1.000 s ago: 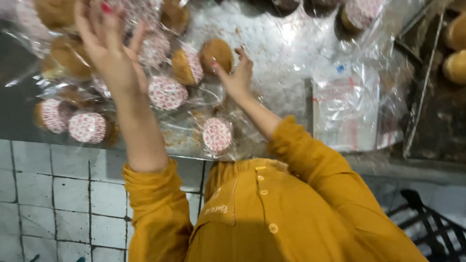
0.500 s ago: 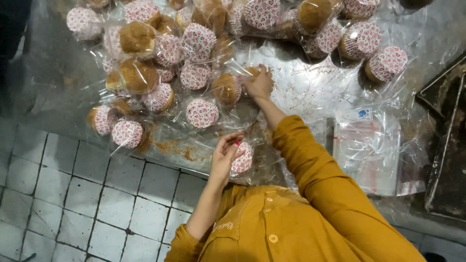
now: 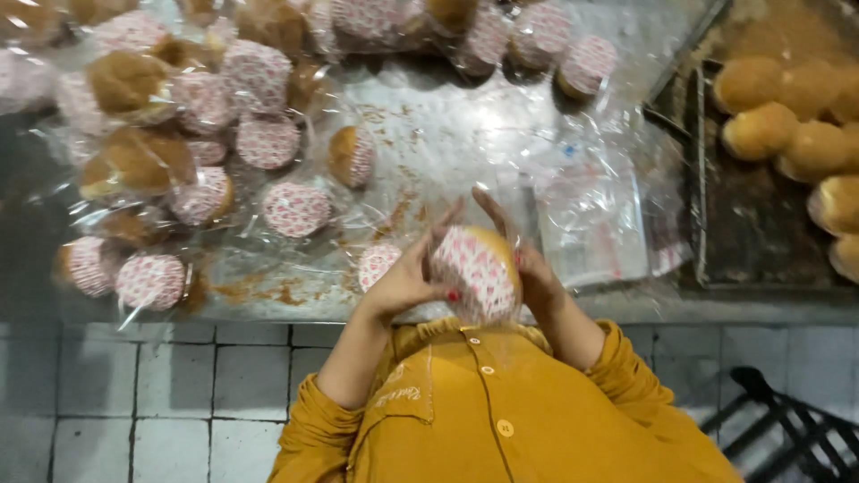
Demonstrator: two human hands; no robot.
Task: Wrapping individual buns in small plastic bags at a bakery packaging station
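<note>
Right now both hands hold one muffin point(image 3: 476, 271) between them, just in front of the steel table point(image 3: 465, 134). Left hand point(image 3: 407, 277) cups its left side, right hand point(image 3: 534, 277) its right. Its paper bottom faces up, toward the person.

bare counter point(image 3: 465, 134) ahead, bagged buns point(image 3: 206, 134) crowding left, tray point(image 3: 761, 224) right
</note>
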